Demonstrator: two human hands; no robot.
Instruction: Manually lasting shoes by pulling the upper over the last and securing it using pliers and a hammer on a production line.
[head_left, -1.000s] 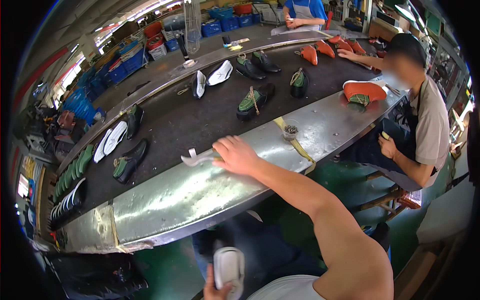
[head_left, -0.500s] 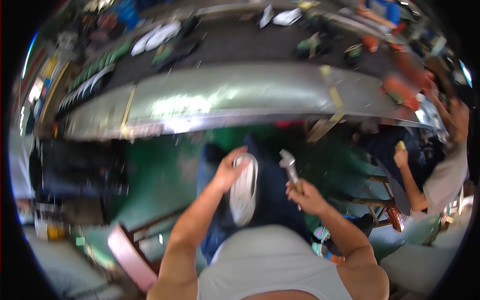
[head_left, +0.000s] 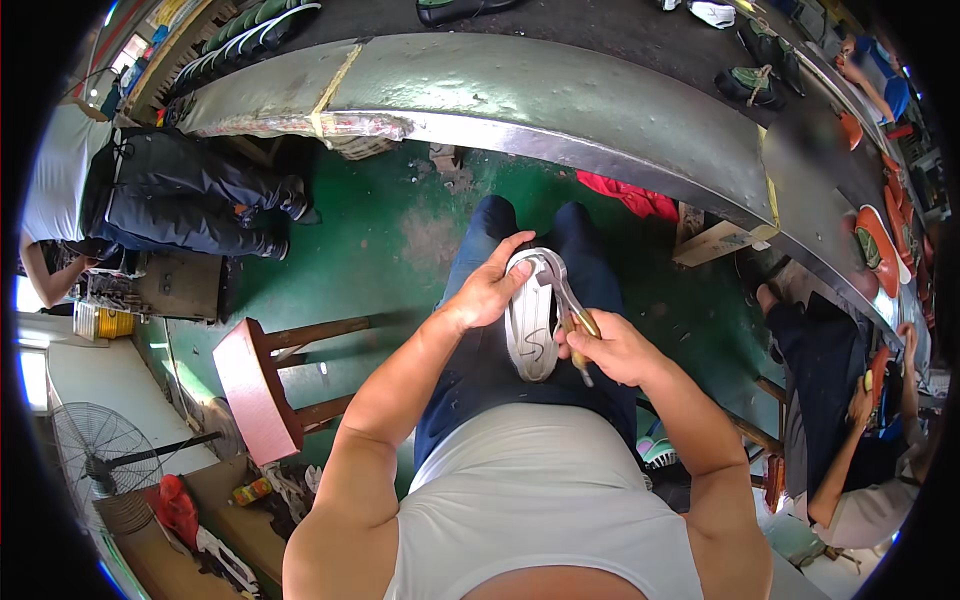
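Note:
A white shoe (head_left: 531, 325) lies over my thighs, its pale underside upward with a dark drawn mark toward the near end. My left hand (head_left: 488, 290) is closed around its far end, thumb on top and fingers along the left edge. In my right hand (head_left: 617, 348) is a pair of pincers (head_left: 566, 290) with a grey metal head and yellowish handles. The pincers' jaws rest at the shoe's far end beside my left thumb; whether they grip the edge, I cannot tell.
A long metal-edged bench (head_left: 560, 85) curves ahead, with dark shoes (head_left: 750, 88) and orange shoes (head_left: 880, 250) on it. A pink-topped stool (head_left: 256, 392) stands at left near a fan (head_left: 100, 465). People work at both sides. Red cloth (head_left: 630, 195) lies under the bench.
The pincers, held apart to the right of the shoe before, now have their head against its far end. My right hand has moved in toward the shoe. The view has shifted and is sharper.

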